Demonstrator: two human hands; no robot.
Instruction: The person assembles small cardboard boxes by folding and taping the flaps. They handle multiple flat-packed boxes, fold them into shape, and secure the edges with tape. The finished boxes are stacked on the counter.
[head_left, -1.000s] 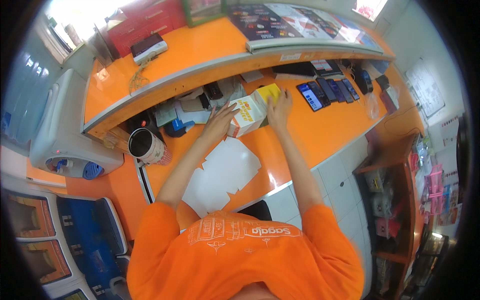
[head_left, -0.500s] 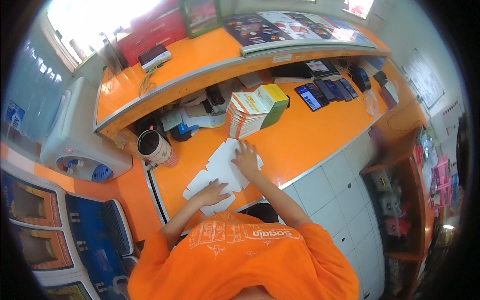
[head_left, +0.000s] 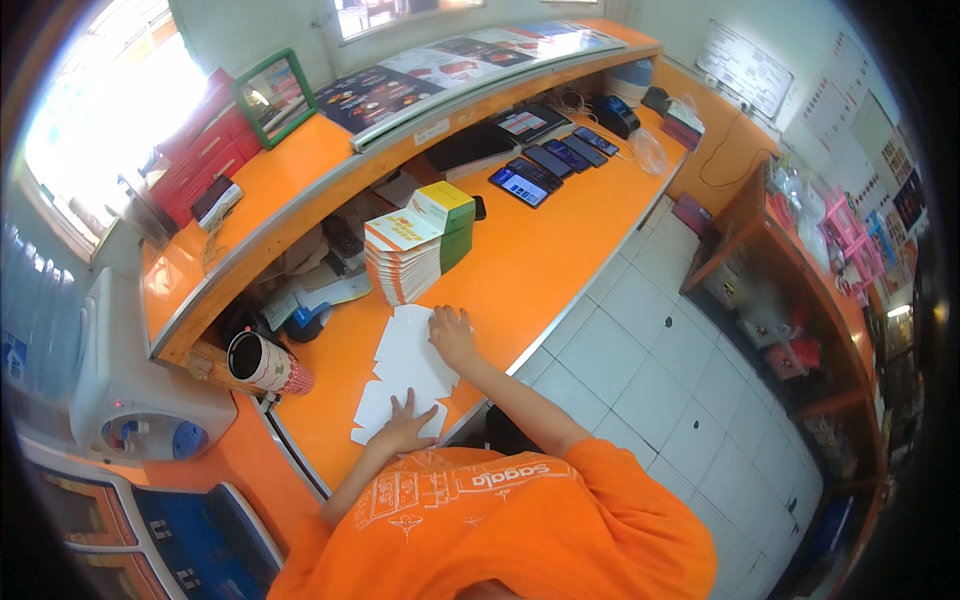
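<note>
A flat, unfolded white cardboard box blank (head_left: 408, 352) with flaps and cut edges lies on the orange counter in front of me. My left hand (head_left: 402, 430) rests on its near end with the fingers spread. Toward the far end, my right hand (head_left: 453, 336) presses on the right edge, its fingers stretched out over the card. Just beyond the blank stands a stack of folded cardboard cartons (head_left: 405, 262), printed white, orange, yellow and green.
Left of the blank is a tall patterned cup (head_left: 268, 364) with a dark inside. Several phones (head_left: 545, 165) lie in a row farther right. A raised shelf (head_left: 290, 190) runs along the back. A water dispenser (head_left: 150, 385) stands at the left, a shelving unit (head_left: 800, 300) at the right.
The view has turned to the right, so the counter and its contents sit farther left in the picture. Both hands stay on the blank; the right hand's fingers look more bent.
</note>
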